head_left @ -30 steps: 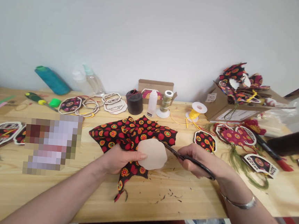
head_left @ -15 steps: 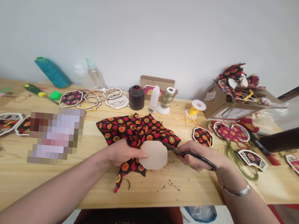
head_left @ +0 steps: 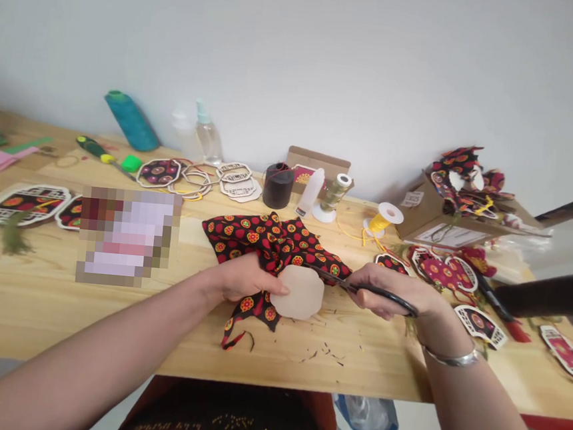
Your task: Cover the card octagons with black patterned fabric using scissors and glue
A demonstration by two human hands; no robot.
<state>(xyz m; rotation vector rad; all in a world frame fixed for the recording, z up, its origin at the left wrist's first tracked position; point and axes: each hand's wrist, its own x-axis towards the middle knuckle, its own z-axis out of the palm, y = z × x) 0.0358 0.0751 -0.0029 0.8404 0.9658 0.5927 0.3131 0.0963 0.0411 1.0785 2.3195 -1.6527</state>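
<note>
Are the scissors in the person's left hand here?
No: the right hand holds the scissors, while the left hand grips the patterned fabric with its thumb on the pale card.

I wear a shiny silver bracelet (head_left: 456,360) on my right wrist (head_left: 432,325), lower right of the frame; at bottom centre, my black garment (head_left: 234,406) shows rows of gold dots and curved dotted lines.

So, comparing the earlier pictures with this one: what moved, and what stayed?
The camera view shifted: the front edge of the pale wooden table sits higher in frame. The right hand, with black-handled metal scissors, now hides more of the octagonal patterned pale-rimmed ornament. Nothing was taken up or let go: the left hand still grips the black fabric with red and yellow patterns and the flat cream card.
</note>
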